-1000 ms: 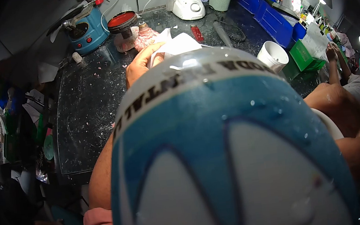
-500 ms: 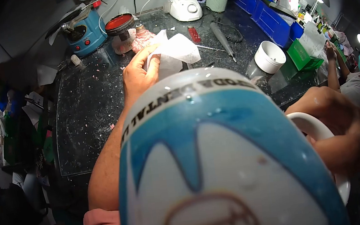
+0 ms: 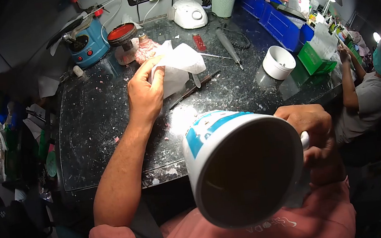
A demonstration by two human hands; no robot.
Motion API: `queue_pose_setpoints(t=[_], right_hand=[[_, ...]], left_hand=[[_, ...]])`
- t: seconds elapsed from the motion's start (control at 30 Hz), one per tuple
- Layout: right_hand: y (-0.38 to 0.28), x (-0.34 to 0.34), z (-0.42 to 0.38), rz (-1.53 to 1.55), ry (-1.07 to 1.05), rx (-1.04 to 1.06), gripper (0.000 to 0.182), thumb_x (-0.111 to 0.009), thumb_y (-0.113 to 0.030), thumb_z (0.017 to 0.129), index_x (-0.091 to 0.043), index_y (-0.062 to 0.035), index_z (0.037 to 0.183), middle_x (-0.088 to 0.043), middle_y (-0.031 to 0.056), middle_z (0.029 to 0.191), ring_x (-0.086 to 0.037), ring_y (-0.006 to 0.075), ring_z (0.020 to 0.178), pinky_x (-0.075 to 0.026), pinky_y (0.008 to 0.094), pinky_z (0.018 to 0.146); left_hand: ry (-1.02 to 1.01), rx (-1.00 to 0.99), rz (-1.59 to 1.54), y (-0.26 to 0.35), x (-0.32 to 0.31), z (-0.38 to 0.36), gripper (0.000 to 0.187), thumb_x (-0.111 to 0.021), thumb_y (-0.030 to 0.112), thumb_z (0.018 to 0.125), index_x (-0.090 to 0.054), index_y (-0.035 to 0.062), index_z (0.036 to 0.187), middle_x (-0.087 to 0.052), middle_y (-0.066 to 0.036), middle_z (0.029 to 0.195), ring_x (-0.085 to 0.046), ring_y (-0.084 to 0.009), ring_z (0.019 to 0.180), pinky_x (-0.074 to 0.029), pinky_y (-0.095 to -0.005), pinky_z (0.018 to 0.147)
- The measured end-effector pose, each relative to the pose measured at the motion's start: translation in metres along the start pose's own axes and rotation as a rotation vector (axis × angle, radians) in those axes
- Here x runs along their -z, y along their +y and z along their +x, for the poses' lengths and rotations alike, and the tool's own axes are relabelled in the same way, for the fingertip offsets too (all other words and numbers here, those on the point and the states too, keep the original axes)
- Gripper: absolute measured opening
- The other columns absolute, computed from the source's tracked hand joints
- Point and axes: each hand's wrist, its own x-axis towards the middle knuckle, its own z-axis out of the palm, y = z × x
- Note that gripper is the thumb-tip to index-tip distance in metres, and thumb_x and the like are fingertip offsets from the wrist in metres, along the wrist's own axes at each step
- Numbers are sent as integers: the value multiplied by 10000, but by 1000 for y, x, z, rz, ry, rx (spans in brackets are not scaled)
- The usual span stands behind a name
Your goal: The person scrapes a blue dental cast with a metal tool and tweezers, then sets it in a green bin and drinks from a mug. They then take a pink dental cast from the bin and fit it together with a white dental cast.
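My right hand [image 3: 311, 126] is closed round the handle of a white mug [image 3: 202, 139] with blue print. The mug is tipped toward me above the table's front edge, and its dark inside shows; I cannot make out any contents. Over the table, my left hand [image 3: 146, 96] pinches a thin white sheet, paper or tissue [image 3: 179, 64], between thumb and fingers. Just beyond that sheet stands a lumpy pink-covered object [image 3: 146, 49] with a metal tip, beside a dark round dish with a red inside [image 3: 122, 32]. Beneath the sheet lies a slim dark tool [image 3: 196, 89].
A rotary handpiece [image 3: 229, 46], a red item [image 3: 199, 42] and a white cup [image 3: 279, 63] are on the black table [image 3: 102, 124]. Behind stand a blue machine [image 3: 89, 43], a white control box [image 3: 189, 14] and blue bins [image 3: 278, 24]. Another person [image 3: 375, 93] sits at the right.
The mug has moved down and away from close in front of the camera, its opening now facing me. My right hand moved with it. My left hand still pinches the sheet.
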Motion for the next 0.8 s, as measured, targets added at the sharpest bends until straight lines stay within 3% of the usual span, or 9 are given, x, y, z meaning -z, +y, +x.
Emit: queue_pose_setpoints(t=[0.33, 0.8], right_hand=[[14, 6, -11, 9, 84, -27, 339, -807, -297, 771, -642, -4, 734, -611, 74, 694, -599, 171, 684, -435, 297, 614], [10, 3, -14, -18, 65, -45, 342, -823, -298, 755, -640, -9, 731, -605, 65, 684, -608, 177, 677, -448, 303, 610]], left_hand=[[10, 32, -7, -4, -1, -1, 265, -592, 56, 931, -652, -22, 1177, -686, -146, 1165, -647, -195, 1073, -489, -299, 935], [-12, 41, 6, 0, -2, -5, 272, -585, 54, 924, -659, 7, 1181, -694, -143, 1143, -653, -199, 1058, -491, -305, 926]])
